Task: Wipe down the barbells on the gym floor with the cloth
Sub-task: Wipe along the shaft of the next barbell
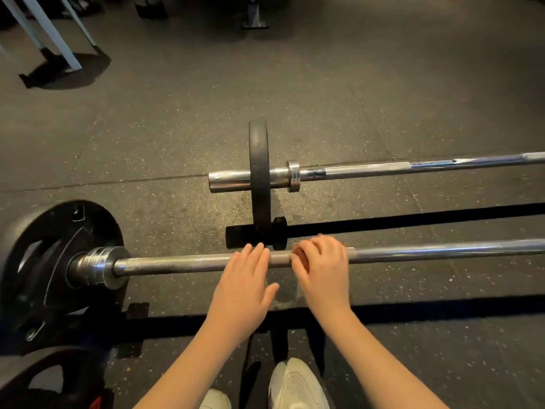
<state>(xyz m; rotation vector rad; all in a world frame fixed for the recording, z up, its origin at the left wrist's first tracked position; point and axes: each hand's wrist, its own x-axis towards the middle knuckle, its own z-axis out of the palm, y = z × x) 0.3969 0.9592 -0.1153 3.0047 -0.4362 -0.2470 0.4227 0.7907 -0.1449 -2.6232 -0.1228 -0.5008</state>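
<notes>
The near barbell (188,262) lies across the floor, with a big black plate (53,261) on its left end. My left hand (244,287) rests on the bar with straight fingers. Just to its right, my right hand (324,267) is curled over the bar. It holds a small reddish-brown cloth (301,257) against the metal, and the fingers hide most of the cloth. The far barbell (383,169) lies parallel behind it and carries a thin black plate (259,172) and a steel collar (293,176).
Speckled rubber flooring (177,128) stretches beyond the bars. Light-coloured frame legs (56,39) stand at the back left and a dark stand base (255,20) at the back middle. Another black plate (44,379) lies at the lower left. My white shoes (295,385) are below the hands.
</notes>
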